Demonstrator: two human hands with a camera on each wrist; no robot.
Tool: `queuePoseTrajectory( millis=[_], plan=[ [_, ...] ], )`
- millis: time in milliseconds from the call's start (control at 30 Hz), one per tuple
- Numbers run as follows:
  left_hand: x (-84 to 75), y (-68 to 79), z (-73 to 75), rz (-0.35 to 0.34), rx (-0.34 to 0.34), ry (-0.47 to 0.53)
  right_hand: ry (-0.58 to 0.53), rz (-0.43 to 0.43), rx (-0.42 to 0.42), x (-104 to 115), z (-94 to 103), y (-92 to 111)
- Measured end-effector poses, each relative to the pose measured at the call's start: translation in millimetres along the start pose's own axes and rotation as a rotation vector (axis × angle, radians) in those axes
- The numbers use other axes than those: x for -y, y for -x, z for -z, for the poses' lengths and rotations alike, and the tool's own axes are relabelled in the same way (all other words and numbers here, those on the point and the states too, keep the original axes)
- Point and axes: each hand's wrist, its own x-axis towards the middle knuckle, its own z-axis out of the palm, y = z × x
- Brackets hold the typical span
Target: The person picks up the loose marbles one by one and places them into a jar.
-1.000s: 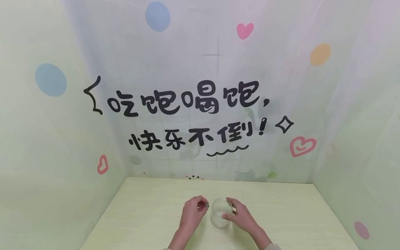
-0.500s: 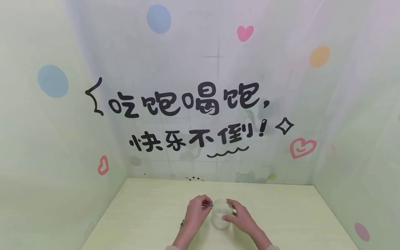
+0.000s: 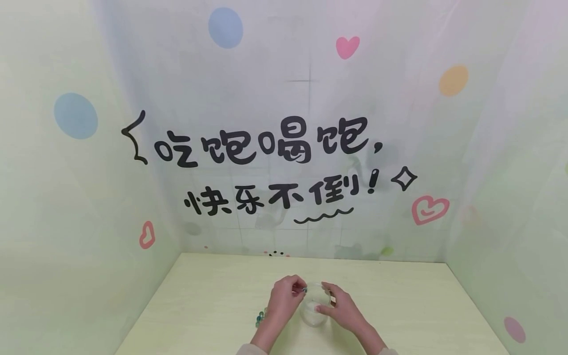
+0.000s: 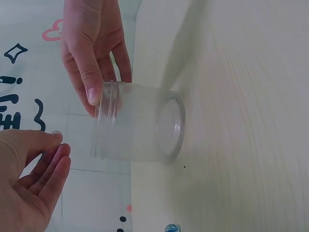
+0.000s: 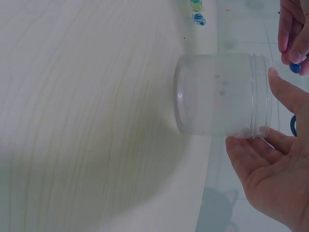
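Note:
A clear, screw-necked plastic jar stands upright on the table, and nothing shows inside it. My right hand grips the jar near its rim, thumb on one side and fingers on the other. Between thumb and fingertips my left hand pinches a blue glass marble, held just above and beside the jar's mouth. In the left wrist view that marble is hidden by the fingers. Several green and blue marbles lie on the table beside the left wrist, which partly covers them.
The pale wood-grain table runs back to a printed curtain with black lettering, dots and hearts. Side curtains border it left and right. A tiny dark speck lies near the jar.
My left hand has moved right with the marble, from beside the jar to its rim. The marbles on the table have come into view behind the wrist. The right hand keeps its grip.

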Motion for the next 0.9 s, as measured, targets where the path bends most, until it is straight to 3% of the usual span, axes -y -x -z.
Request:
queuePoseTrajectory(
  millis=[900],
  plan=[
    [-7.9,-8.6,-15.5,0.02,0.037,-0.001,-0.013,-0.002,-0.008,-1.1,0.5,0.2]
  ],
)
